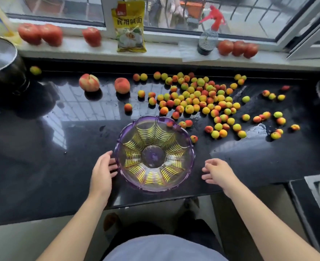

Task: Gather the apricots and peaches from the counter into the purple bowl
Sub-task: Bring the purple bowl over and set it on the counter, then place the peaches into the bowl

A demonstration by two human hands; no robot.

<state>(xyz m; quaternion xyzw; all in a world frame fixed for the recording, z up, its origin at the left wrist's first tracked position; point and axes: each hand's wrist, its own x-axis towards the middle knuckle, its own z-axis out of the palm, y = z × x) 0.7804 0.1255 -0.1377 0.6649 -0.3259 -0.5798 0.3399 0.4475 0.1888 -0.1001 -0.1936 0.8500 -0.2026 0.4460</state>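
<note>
Forearms enter from 6 o'clock and flank the bowl [154, 154]. Left hand [103, 171] lies at the bowl's 9 o'clock, fingers loosely spread and touching or nearly touching the rim, gripping nothing. Right hand [217, 171] hovers near the 3 o'clock side, apart from the rim, fingers half-curled and empty.

Bowl: upright on the counter [32, 166] near its front edge, mouth facing up, round in plan, so no long axis; it holds no fruit (one apricot seen through the far rim appears to sit outside).

Apricots [202, 102] lie scattered from 12 to 2 o'clock of the bowl, the nearest just beside its far rim, the densest cluster farther back. Two peaches [89, 82] [122, 85] sit apart at 11 o'clock, well beyond the bowl.

Step judged: gathering not yet begun, bowl being positioned. Next move probably calls for a forward reach to the closest apricots, several per handful.
</note>
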